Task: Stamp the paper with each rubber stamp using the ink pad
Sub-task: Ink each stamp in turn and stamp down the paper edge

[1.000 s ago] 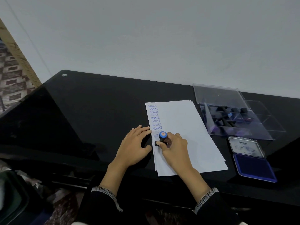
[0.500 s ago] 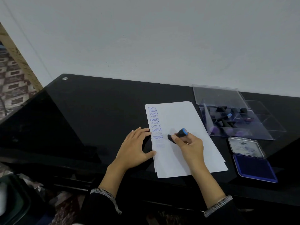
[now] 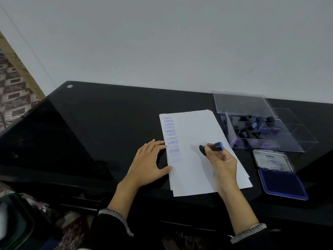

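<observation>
A stack of white paper [image 3: 196,130] lies on the black desk, with a column of blue SAMPLE and FAX OUT prints down its left edge. My left hand [image 3: 149,161] rests flat at the paper's left edge, fingers spread. My right hand [image 3: 222,159] holds a black rubber stamp with a blue cap [image 3: 213,147] tilted on its side above the middle of the paper. The open blue ink pad [image 3: 281,183] lies at the right of the paper.
A clear plastic box [image 3: 288,141] holding several more black stamps stands behind the ink pad, its lid leaning at the back. The glossy black desk [image 3: 90,123] stretches left. A white wall stands behind.
My right hand lifted the stamp off the paper's left column and carried it right, tipping it sideways. New faint prints show below FAX OUT. My left hand stayed put.
</observation>
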{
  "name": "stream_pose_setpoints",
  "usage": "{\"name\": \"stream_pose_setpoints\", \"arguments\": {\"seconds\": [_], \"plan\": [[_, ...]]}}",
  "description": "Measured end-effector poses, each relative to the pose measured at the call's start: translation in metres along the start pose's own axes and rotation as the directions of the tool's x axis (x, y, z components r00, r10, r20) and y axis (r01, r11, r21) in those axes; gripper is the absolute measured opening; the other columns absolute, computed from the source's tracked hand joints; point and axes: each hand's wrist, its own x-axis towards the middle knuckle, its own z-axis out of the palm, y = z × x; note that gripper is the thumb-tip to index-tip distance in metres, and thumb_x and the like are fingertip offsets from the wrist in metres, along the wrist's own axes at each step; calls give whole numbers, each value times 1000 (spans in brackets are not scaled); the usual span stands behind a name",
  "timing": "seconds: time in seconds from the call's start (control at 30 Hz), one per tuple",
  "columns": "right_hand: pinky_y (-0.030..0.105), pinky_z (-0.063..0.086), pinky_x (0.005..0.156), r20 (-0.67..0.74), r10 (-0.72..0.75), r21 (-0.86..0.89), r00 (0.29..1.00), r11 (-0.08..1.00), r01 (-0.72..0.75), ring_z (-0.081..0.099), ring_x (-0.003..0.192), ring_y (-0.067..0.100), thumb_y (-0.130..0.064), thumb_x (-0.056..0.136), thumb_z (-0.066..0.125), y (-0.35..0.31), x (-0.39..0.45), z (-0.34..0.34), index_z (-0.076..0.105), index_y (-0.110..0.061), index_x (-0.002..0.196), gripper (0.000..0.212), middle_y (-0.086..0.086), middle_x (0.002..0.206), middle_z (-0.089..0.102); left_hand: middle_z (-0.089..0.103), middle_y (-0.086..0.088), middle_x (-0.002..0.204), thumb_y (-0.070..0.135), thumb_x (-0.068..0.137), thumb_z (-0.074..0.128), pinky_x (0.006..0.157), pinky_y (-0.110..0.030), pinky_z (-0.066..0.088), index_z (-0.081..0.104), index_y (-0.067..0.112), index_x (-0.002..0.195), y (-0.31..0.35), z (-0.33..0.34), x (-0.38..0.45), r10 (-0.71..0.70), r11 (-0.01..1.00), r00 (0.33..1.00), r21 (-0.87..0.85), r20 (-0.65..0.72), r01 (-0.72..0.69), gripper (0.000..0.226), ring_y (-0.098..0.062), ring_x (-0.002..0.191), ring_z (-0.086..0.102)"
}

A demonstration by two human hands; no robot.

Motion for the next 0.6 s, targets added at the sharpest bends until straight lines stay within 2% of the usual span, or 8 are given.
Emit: {"name": "stream_pose_setpoints", "arguments": {"seconds": [0.2, 0.27, 0.33, 0.4, 0.5, 0.6], "plan": [[32, 48, 97, -7, -25, 30, 1000, 999, 25, 68, 95, 21, -9, 82, 72, -4, -2, -3, 70, -16, 89, 9, 5, 90, 72, 26, 14, 153, 76, 73, 37, 118, -31, 2, 33, 29, 142, 3, -1, -1, -6, 1000, 999, 24, 47, 5, 83, -9, 147, 8], [30, 49, 92, -28, -45, 39, 999, 998, 46, 67, 93, 20, -10, 81, 72, -9, -3, -10, 72, -18, 85, 9, 4, 89, 73, 24, 11, 154, 72, 74, 40, 120, -35, 2, 31, 26, 141, 7, -6, 0, -22, 1000, 995, -7, 96, 23, 82, -12, 147, 4], [25, 49, 85, -63, -72, 49, 995, 996, 75, 67, 87, 15, -12, 82, 71, -15, -5, -22, 71, -18, 84, 6, -1, 84, 72, 21, 7, 155, 57, 81, 53, 121, -40, 0, 27, 24, 142, 16, -14, 2, -67, 996, 984, -40, 164, 74, 75, -17, 148, -3], [24, 48, 76, -123, -84, 57, 989, 994, 91, 62, 75, 12, -15, 84, 69, -24, -7, -39, 70, -15, 84, 1, -4, 77, 70, 20, 5, 155, 34, 86, 60, 121, -42, -3, 29, 24, 142, 32, -16, 4, -97, 994, 981, -25, 165, 103, 64, -18, 148, -6], [23, 41, 58, -218, -32, 111, 976, 992, 57, 45, 58, 10, -14, 85, 68, -36, -10, -72, 63, -15, 76, 10, -1, 63, 55, 27, 6, 152, 20, 90, 57, 121, -37, 3, 43, 28, 135, 70, -3, 6, -27, 996, 998, -78, 60, 32, 48, -16, 147, 4], [24, 35, 47, -270, 6, 168, 963, 985, 41, 43, 49, 8, -10, 89, 63, -46, -11, -113, 60, -13, 75, 14, -1, 55, 48, 41, 10, 144, 21, 95, 54, 110, -18, 20, 54, 27, 128, 125, 23, 8, 77, 960, 997, -271, 29, -66, 33, -8, 137, 28]]}}
